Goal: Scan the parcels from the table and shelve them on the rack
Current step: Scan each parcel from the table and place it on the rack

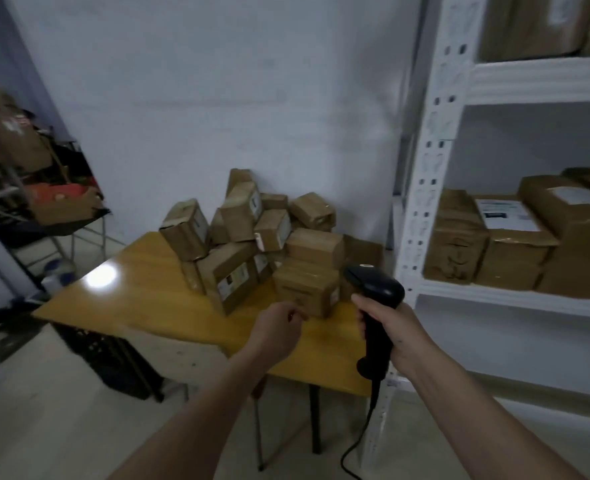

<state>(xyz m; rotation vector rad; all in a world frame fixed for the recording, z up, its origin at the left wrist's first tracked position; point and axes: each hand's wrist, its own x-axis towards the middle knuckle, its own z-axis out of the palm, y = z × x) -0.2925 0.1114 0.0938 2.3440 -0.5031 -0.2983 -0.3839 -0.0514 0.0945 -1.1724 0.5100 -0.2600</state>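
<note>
Head view: empty left hand [277, 329], fingers loosely curled, hangs just short of the nearest brown taped cardboard parcel [305, 289] on the yellow wooden table [155, 299], nearer than the right hand [395, 329] gripping the black handheld scanner [376, 306].

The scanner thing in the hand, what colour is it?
Black. The scanner shows best in the head view.

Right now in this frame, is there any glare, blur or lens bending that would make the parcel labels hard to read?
Head view: a bright glare patch sits on the table; the room is dim and soft, so labels on the parcel pile are unreadable; the far-left clutter is motion-smeared; wide-angle bending tilts the rack upright. The scanner in the right hand stays fairly sharp.
</note>
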